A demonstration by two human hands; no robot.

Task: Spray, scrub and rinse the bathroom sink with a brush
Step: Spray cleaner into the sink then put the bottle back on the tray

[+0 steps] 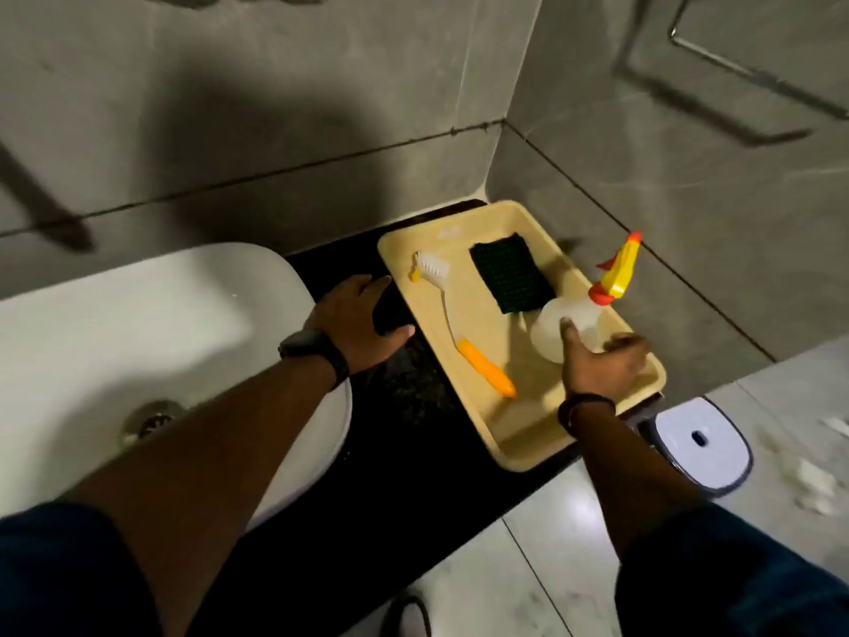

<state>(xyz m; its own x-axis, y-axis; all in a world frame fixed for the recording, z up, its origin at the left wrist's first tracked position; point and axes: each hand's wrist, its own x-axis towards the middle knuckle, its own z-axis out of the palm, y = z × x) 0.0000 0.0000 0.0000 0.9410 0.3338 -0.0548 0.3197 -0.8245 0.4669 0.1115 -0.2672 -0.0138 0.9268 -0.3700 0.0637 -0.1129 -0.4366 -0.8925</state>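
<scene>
Sink [92, 342]: white glazed basin with rounded corners and a ribbed metal drain [149, 420]; it sits at your left, set on a black speckled stone counter [413, 388].

Tray [519, 434]: pale cream plastic, a shallow rectangle with rounded corners and a raised lip; it rests on the counter just right of the sink, in the corner of grey matte wall tiles.

Brush [452, 333]: lies flat in the tray's left half, with white bristles at the far end, a thin pale curved neck and a smooth orange tapered handle toward you.

Scouring pad [510, 275]: dark green, coarse and rectangular, flat in the tray beyond the bottle.

Spray bottle [569, 328]: translucent rounded body, red collar, yellow trigger head with an orange tip; it stands on the tray's right side.

Your left hand [363, 324]: fingers spread and holding nothing, over the counter between the sink rim and the tray edge; a dark wristwatch is on the wrist.

Your right hand [602, 360]: fingers apart and partly curled around the bottle's near side, blurred; you cannot tell from this view whether they touch it. A dark band circles the wrist.

Floor, lower right: a white lidded bin [703, 441] with a dark rim on pale glossy tiles.
</scene>
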